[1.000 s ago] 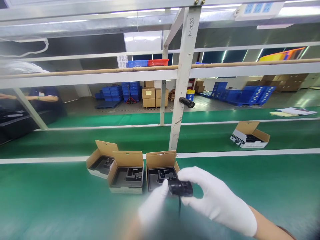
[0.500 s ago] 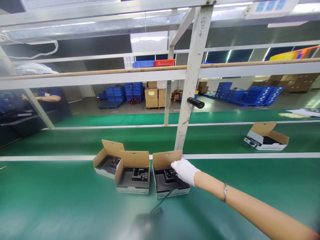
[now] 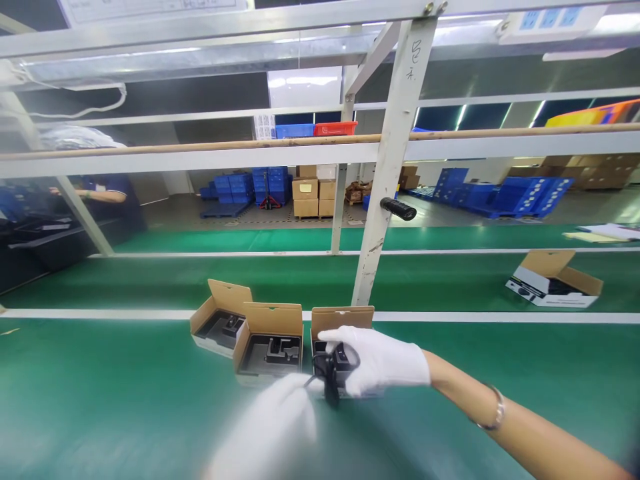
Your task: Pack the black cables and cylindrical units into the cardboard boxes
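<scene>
My right hand [image 3: 380, 361], in a white glove, is over the right-hand open carton [image 3: 342, 319]. Its thumb and fingers curl around a bundled black cable [image 3: 329, 379], and a loop of it lies against the glove. My left hand [image 3: 280, 417], also white-gloved and smeared by motion, has its fingertips closed on a strand of the cable in front of this carton. Behind the cable, part of a black tray insert shows; the rest is hidden by my hands. Beside it stands the middle open carton [image 3: 273, 319], its black tray holding a black part [image 3: 283, 349].
A third open carton [image 3: 223, 320] touches the middle one from behind left. Farther right, another open carton [image 3: 555, 283] sits on the green surface [image 3: 125, 393]. A white post [image 3: 383, 200] with a black handle [image 3: 399, 209] rises behind the cartons. A person's arm [image 3: 107, 195] shows far left.
My left hand has come in from below to the cable. My right hand has moved forward over the carton's front, and the cable is now bunched up at it.
</scene>
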Available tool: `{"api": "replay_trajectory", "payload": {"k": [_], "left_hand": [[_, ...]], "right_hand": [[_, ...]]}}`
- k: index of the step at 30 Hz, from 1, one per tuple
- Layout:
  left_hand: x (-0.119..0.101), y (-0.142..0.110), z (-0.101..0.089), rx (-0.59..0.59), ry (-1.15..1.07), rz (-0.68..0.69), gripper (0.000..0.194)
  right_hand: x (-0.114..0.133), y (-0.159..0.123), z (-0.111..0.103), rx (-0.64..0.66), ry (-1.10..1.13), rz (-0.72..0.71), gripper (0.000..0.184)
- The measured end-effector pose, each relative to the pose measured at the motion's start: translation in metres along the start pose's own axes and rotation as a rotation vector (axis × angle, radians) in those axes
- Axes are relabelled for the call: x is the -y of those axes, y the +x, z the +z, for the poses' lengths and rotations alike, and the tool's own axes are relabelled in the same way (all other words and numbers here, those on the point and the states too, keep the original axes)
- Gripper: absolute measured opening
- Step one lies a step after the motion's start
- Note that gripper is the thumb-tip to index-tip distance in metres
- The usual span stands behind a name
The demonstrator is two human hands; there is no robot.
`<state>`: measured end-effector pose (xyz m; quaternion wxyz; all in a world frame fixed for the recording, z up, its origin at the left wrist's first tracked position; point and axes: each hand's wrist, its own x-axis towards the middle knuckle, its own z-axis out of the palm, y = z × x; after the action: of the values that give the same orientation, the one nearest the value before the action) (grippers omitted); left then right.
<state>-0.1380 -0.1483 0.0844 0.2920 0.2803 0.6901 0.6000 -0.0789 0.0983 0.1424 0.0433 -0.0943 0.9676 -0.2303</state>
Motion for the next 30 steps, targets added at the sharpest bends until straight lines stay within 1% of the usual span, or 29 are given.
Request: {"api": "replay_trajectory", "payload": {"k": [1,2,3,4,5,6,7,8,9,10,11,12,13,14,15,16,18,20,21,23,25,27,29,30], "left_hand": [[-0.009,0.008,0.003,0.026,0.050,0.009,0.040],[-0.017,0.016,0.006,0.037,0.111,0.037,0.036],[-0.023,0.025,0.010,0.020,0.176,0.085,0.033],[-0.028,0.035,0.014,-0.026,0.233,0.146,0.032],[-0.031,0.045,0.019,-0.085,0.270,0.207,0.031],[-0.032,0.056,0.024,-0.128,0.289,0.252,0.032],[-0.033,0.066,0.030,-0.141,0.290,0.277,0.034],[-0.033,0.075,0.035,-0.113,0.276,0.281,0.036],[-0.033,0.083,0.041,-0.033,0.251,0.269,0.041],[-0.033,0.089,0.047,0.075,0.224,0.249,0.046],[-0.034,0.094,0.051,0.192,0.194,0.223,0.051],[-0.036,0.098,0.054,0.299,0.169,0.198,0.055],[-0.038,0.100,0.056,0.383,0.154,0.173,0.058],[-0.040,0.102,0.057,0.441,0.154,0.156,0.059],[-0.041,0.103,0.056,0.475,0.171,0.148,0.057],[-0.042,0.105,0.054,0.491,0.206,0.149,0.054],[-0.041,0.110,0.048,0.516,0.313,0.152,0.046],[-0.034,0.116,0.045,0.507,0.465,0.155,0.042],[-0.027,0.120,0.045,0.489,0.553,0.160,0.041],[-0.012,0.129,0.048,0.445,0.735,0.180,0.038],[0.006,0.137,0.055,0.426,0.919,0.190,0.034],[0.022,0.144,0.063,0.426,1.114,0.173,0.028],[0.033,0.147,0.071,0.447,1.296,0.142,0.022],[0.037,0.147,0.074,0.463,1.374,0.129,0.020]], "right_hand": [[0.012,-0.006,-0.004,-0.040,0.080,-0.007,0.061],[0.021,-0.011,-0.006,-0.079,0.113,0.026,0.050],[0.027,-0.015,-0.007,-0.125,0.124,0.082,0.037],[0.030,-0.019,-0.007,-0.176,0.131,0.144,0.026],[0.031,-0.021,-0.007,-0.220,0.142,0.195,0.019],[0.029,-0.023,-0.005,-0.254,0.157,0.230,0.016],[0.025,-0.024,-0.003,-0.280,0.178,0.251,0.016],[0.021,-0.025,-0.001,-0.308,0.200,0.269,0.022],[0.016,-0.026,0.001,-0.329,0.217,0.282,0.032],[0.011,-0.027,0.004,-0.344,0.225,0.280,0.044],[0.005,-0.028,0.006,-0.355,0.218,0.257,0.055],[0.000,-0.030,0.008,-0.365,0.189,0.214,0.062],[-0.006,-0.032,0.008,-0.375,0.133,0.161,0.063],[-0.011,-0.034,0.008,-0.378,0.052,0.112,0.058],[-0.016,-0.036,0.007,-0.373,-0.046,0.077,0.049],[-0.021,-0.038,0.005,-0.356,-0.148,0.069,0.040],[-0.029,-0.040,0.002,-0.261,-0.326,0.132,0.025],[-0.035,-0.035,0.004,-0.129,-0.480,0.229,0.019],[-0.038,-0.030,0.008,-0.065,-0.547,0.264,0.018],[-0.044,-0.017,0.021,0.054,-0.634,0.291,0.017],[-0.051,-0.002,0.039,0.130,-0.638,0.281,0.014],[-0.056,0.010,0.055,0.161,-0.585,0.285,0.011],[-0.061,0.017,0.062,0.176,-0.510,0.304,0.012],[-0.062,0.019,0.061,0.183,-0.464,0.311,0.012]]}}
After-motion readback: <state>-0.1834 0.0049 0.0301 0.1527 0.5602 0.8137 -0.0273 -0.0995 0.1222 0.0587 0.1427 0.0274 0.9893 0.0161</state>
